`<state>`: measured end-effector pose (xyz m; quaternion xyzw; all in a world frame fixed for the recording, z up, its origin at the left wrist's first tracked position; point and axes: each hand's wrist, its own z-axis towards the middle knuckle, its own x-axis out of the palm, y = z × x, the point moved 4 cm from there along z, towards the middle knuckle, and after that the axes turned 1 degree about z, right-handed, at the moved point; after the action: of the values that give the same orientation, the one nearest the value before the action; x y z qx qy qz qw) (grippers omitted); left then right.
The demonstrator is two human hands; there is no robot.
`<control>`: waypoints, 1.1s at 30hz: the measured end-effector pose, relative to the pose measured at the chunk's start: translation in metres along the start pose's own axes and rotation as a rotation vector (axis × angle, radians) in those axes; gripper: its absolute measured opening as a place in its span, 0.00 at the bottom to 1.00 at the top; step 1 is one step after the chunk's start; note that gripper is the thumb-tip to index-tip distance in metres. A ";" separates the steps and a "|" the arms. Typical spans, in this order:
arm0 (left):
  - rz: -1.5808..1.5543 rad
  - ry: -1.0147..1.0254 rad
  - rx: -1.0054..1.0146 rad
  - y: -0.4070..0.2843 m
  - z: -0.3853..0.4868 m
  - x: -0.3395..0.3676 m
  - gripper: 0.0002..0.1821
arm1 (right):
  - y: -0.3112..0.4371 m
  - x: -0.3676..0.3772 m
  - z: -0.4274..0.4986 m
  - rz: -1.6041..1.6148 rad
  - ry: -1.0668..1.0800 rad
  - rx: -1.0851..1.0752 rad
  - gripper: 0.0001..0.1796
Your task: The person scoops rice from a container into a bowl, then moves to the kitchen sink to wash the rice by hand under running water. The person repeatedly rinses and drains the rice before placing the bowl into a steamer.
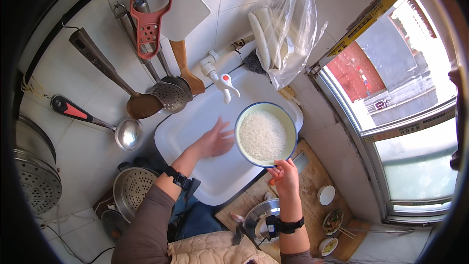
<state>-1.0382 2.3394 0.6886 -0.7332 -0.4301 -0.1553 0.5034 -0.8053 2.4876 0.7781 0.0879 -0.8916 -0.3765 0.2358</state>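
Observation:
My right hand (284, 176) grips the near rim of a round bowl (292, 128) with a dark blue edge. White rice grains (263, 135) cover most of the bowl's bottom. The bowl is held over the right side of a white sink (220, 187). Slightly blurred, my left hand (216, 140) hangs over the sink just left of the bowl, fingers apart and holding nothing. Beyond both hands, a white plastic tap (224, 82) with a red dot sticks out from the wall. I see no water running from it.
A wooden board (311, 190) at the right bears a steel bowl (253, 214), a cleaver-like blade (301, 162) and small dishes (332, 222). Ladles and a skimmer (170, 97) hang at the left. A plastic bag (285, 36) hangs beside the tap. A perforated steamer pot (133, 190) stands left.

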 end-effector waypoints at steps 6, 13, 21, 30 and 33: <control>-0.320 0.197 0.086 0.026 -0.034 0.010 0.44 | -0.046 0.021 0.021 -0.168 0.092 0.166 0.16; -0.367 -0.066 0.171 0.027 -0.054 -0.035 0.39 | 0.057 0.143 0.005 -1.397 0.181 -1.235 0.38; -0.415 -0.112 0.144 0.018 -0.050 -0.039 0.37 | 0.056 0.240 0.053 -1.229 0.552 -0.868 0.26; -0.442 -0.056 0.163 0.002 -0.035 -0.033 0.37 | 0.084 0.235 0.049 -1.067 0.817 -0.829 0.24; -0.430 -0.067 0.168 -0.004 -0.033 -0.035 0.38 | 0.089 0.240 0.049 -1.131 0.806 -0.838 0.22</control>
<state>-1.0550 2.2945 0.6831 -0.5847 -0.6045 -0.1981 0.5034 -1.0369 2.5010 0.8969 0.5587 -0.3436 -0.6809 0.3259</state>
